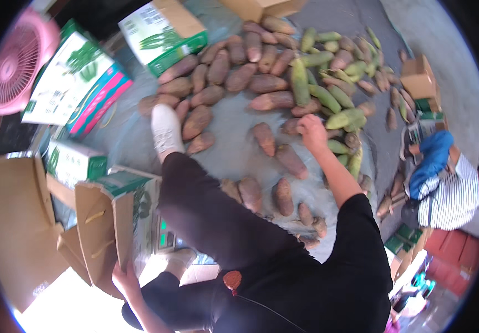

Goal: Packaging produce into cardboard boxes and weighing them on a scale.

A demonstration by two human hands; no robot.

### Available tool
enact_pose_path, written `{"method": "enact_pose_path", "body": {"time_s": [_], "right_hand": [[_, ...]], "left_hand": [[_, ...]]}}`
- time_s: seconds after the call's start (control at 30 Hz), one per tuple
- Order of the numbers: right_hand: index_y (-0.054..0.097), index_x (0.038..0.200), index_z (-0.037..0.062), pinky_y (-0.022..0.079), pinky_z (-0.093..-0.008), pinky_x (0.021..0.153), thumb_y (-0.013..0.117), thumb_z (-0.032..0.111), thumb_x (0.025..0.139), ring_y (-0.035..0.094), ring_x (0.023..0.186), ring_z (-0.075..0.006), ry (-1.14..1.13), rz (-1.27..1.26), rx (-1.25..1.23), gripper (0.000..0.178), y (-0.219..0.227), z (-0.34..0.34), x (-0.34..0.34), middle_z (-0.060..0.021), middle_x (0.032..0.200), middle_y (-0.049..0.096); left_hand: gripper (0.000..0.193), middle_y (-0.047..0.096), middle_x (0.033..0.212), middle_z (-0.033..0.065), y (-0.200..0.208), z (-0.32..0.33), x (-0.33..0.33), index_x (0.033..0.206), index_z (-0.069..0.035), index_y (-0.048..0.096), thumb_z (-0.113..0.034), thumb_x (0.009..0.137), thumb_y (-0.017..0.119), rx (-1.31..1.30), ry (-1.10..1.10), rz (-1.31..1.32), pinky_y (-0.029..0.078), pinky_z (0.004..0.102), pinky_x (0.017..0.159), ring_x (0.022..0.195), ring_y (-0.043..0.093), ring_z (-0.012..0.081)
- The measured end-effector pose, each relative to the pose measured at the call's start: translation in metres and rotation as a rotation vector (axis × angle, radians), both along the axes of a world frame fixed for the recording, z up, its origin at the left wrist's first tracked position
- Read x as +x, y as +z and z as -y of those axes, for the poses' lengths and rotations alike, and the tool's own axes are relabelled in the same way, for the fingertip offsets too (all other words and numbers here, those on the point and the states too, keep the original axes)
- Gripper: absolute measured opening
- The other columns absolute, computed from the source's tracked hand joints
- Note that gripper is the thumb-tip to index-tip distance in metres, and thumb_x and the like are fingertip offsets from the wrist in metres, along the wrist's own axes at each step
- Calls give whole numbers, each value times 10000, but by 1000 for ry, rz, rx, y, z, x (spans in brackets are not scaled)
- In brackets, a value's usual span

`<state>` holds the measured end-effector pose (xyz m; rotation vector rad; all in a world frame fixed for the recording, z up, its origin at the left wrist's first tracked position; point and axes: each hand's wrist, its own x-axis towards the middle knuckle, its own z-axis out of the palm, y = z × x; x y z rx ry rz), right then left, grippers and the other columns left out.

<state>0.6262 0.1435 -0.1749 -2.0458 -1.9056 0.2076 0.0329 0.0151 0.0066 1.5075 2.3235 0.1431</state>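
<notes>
At the lower left, my left hand (127,281) is closed on the edge of an open cardboard box (99,227) with a green printed side. My right hand (312,133) reaches into a spread of root vegetables, its fingers curled at the end of a muddy brown root vegetable (290,127). The fingers partly cover that one. Just above lie long green radishes (299,83). Several more brown roots (264,139) are scattered on the grey sheet to the left and nearer to me.
My white shoe (166,130) stands at the pile's left edge. Printed cartons (164,34) and a pink fan (20,61) are at the far left. By my left leg a scale with a green display (164,238) shows partly. Another person in a striped top (455,194) sits at the right.
</notes>
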Motion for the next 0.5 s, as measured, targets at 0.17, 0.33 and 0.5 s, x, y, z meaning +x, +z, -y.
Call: {"method": "enact_pose_path", "body": {"time_s": [0.17, 0.33, 0.5], "right_hand": [[619, 938, 57, 468, -270, 737, 568, 11, 819, 590, 803, -147, -169, -762, 78, 137, 3, -8, 9, -41, 877, 636], [609, 957, 25, 456, -221, 711, 540, 4, 867, 556, 796, -60, -202, -1021, -62, 115, 102, -35, -85, -2, 873, 614], [600, 966, -10, 474, -223, 737, 551, 17, 875, 580, 827, -91, 353, -1105, 57, 107, 207, -64, -200, -48, 905, 623]], "left_hand": [[177, 612, 781, 199, -10, -4, -6, 883, -8, 619, -142, 768, 602, -64, 18, -64, 460, 416, 679, 750, 599, 371], [170, 623, 798, 178, -7, 1, -6, 888, -45, 634, -158, 761, 620, -24, 62, -32, 473, 417, 689, 773, 606, 354], [182, 628, 804, 168, -5, 12, -16, 891, -52, 630, -184, 767, 630, -21, 42, -101, 480, 420, 686, 773, 610, 347]]}}
